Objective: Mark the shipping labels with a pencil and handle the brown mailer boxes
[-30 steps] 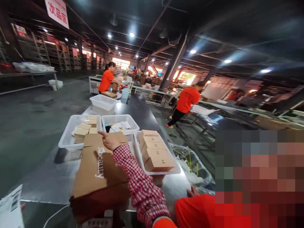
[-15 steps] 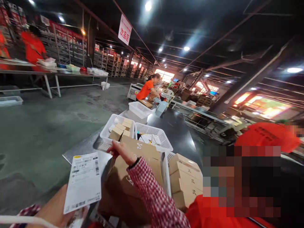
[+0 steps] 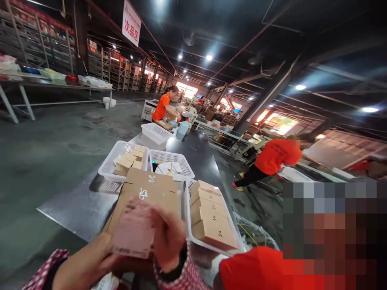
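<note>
Both my grips now pinch the paper slip (image 3: 134, 231), left hand (image 3: 87, 264) and right hand (image 3: 167, 237) together above the brown carton (image 3: 148, 189); 0.5 s ago only the left held it.

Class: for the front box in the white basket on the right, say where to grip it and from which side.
Grip the front box from above, hands on its two long side faces: it lies flat, top exposed, with the next box tight behind and the basket's rim close around.
</note>
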Motion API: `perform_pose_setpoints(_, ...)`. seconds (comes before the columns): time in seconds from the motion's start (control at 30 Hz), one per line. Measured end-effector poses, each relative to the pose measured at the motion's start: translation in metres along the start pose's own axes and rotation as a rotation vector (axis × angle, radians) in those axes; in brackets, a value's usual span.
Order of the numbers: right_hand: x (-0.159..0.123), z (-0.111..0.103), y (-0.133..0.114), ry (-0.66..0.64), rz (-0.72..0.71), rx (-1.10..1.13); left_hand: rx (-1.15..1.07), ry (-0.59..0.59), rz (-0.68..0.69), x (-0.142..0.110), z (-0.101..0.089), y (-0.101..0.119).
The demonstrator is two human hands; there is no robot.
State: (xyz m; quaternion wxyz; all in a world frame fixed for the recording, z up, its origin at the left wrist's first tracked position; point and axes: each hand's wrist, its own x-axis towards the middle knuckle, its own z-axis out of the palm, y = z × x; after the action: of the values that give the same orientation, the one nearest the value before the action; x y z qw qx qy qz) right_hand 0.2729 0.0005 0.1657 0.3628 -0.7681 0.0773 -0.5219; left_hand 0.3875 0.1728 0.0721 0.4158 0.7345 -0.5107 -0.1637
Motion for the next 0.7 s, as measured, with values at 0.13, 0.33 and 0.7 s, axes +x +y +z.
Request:
perform_pose_setpoints(0.13,0.038,-0.035,0.034,0.099,0.428,0.160,0.087,-0.046,0.031,0.001,0.010,-0.003)
perform_pose_setpoints(0.33,0.007,-0.021,0.137,-0.422,0.814,0.352,0.343,-0.255,-0.160,0.013,0.034,0.004)
perform_pose_setpoints(0.7,-0.006,0.001,0.132,-0.692,0.652,-0.562,0.555,-0.341,-0.234,0.014,0.037,0.011)
